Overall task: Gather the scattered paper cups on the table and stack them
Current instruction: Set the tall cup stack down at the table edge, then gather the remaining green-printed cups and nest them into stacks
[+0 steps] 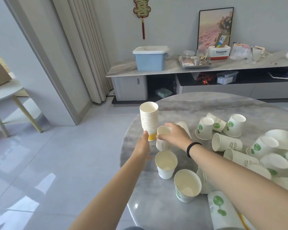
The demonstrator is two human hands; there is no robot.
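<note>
Standing near the left edge of the round table, the stack of nested cups rises upright, its yellow-printed base partly covered by the left hand. That hand holds the stack low down, thumb up against its side; the other fingers are behind the cups and out of sight. Just right of the stack, the right hand grips a single cup from above, fingers curled over its rim, mouth turned toward the camera; the palm hides much of its wall, and whether its base touches the table cannot be told. A black band circles the right wrist.

Two open cups stand nearer the camera, and a loose heap of cups, some upturned, some on their sides, spreads across the right half of the table. The right forearm crosses over several of them, so their count is unclear, and the frame's right and lower edges cut off more. A yellow strip at the bottom edge is too cropped to identify. Beyond the table, a low cabinet carries a blue bin.
</note>
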